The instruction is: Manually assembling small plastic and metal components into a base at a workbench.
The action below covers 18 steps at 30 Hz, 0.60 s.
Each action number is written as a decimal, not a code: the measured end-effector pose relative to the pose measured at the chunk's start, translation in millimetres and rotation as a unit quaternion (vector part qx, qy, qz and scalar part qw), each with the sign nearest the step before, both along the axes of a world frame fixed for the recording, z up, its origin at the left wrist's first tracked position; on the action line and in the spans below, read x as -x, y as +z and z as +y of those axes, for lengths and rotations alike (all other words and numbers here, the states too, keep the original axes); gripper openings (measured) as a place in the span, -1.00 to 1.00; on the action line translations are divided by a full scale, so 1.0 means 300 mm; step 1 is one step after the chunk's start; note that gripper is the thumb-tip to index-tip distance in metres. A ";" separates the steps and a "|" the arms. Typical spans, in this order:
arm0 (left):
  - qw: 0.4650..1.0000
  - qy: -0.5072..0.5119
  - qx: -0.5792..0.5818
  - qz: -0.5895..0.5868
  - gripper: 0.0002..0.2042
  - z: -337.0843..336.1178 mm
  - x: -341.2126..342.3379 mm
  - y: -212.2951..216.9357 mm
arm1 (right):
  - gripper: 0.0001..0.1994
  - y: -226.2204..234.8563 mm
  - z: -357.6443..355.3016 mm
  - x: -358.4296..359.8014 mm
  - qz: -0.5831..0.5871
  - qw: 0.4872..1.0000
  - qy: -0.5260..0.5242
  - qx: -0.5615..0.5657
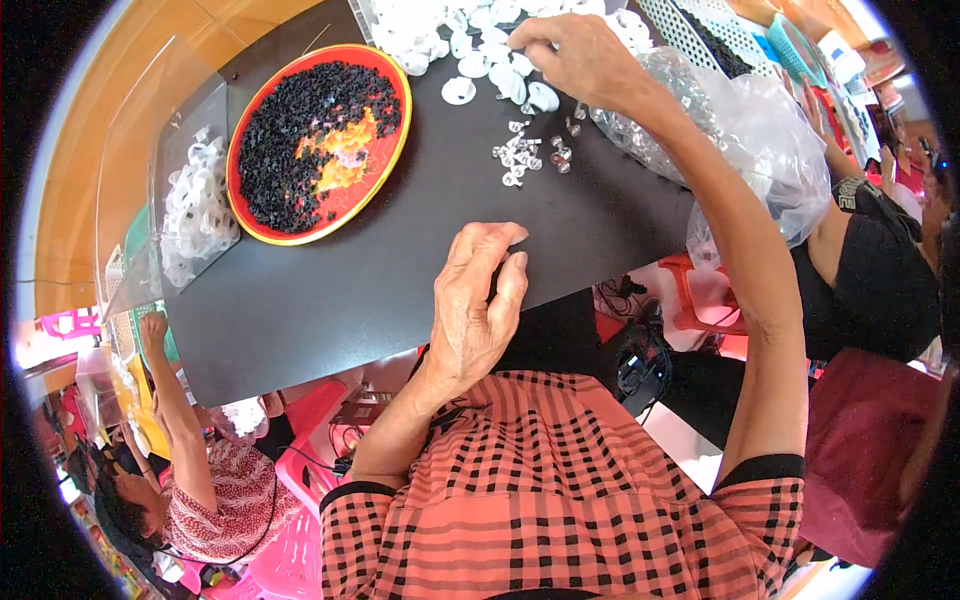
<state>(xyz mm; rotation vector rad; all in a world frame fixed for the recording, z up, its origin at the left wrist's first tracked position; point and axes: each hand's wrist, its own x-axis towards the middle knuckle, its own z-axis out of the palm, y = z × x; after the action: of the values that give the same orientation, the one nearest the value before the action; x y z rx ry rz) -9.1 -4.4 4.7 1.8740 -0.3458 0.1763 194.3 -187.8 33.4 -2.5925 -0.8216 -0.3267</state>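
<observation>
My left hand [475, 310] is above the near part of the dark table [330, 320], its fingers curled and the thumb close to the index fingertip. Anything inside the curl is hidden. At the far side my right hand [585, 65] reaches over a pile of white round plastic pieces [480, 50], thumb and index finger apart. No piece shows between them. Several white discs [459, 91] lie loose just nearer than the pile. Small clear plastic pieces [518, 153] are scattered between my two hands.
A red, yellow-rimmed tray [375, 165] of small black pieces stands at the left. Beside it is a clear box holding translucent white pieces [195, 210]. A clear plastic bag [780, 150] lies under my right forearm. Another person [225, 490] sits at the lower left.
</observation>
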 end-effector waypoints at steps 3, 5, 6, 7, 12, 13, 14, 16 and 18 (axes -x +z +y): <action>1.000 0.002 0.004 0.008 -0.80 0.006 0.004 -0.001 | -0.74 0.037 0.012 0.031 0.005 0.999 -0.053 -0.007; 1.000 -0.004 0.006 0.016 -0.80 0.002 -0.001 0.000 | -0.75 0.017 0.003 0.014 -0.021 0.998 -0.064 -0.008; 1.000 -0.004 0.004 0.002 -0.80 0.002 -0.004 0.000 | -0.74 0.011 -0.003 0.009 -0.026 0.998 -0.051 -0.004; 1.000 -0.004 0.000 -0.012 -0.80 0.003 -0.006 -0.001 | -0.74 0.009 -0.001 0.006 -0.030 0.999 -0.038 -0.001; 1.000 -0.002 0.016 0.003 -0.80 0.005 0.000 -0.004 | -0.71 -0.002 0.052 0.008 -0.016 0.999 0.032 0.018; 1.000 -0.002 0.026 0.012 -0.80 0.004 0.001 -0.003 | -0.71 0.002 0.060 0.004 -0.020 0.997 0.075 0.004; 1.000 0.000 0.026 0.010 -0.80 0.003 0.002 -0.002 | -0.71 0.007 0.068 0.000 -0.024 0.993 0.118 -0.010; 1.000 0.000 0.024 0.008 -0.84 0.006 0.002 -0.002 | -0.71 0.014 0.074 0.001 -0.031 0.994 0.104 0.010; 1.000 0.006 0.021 0.003 -0.84 0.006 0.000 -0.008 | -0.71 0.022 0.076 0.003 -0.025 0.996 0.073 0.051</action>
<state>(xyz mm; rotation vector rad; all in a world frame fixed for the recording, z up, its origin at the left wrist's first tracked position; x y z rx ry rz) -9.3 -2.5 2.4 1.8349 -0.3246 0.1839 193.4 -165.0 40.2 -2.6069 -1.0660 -0.3161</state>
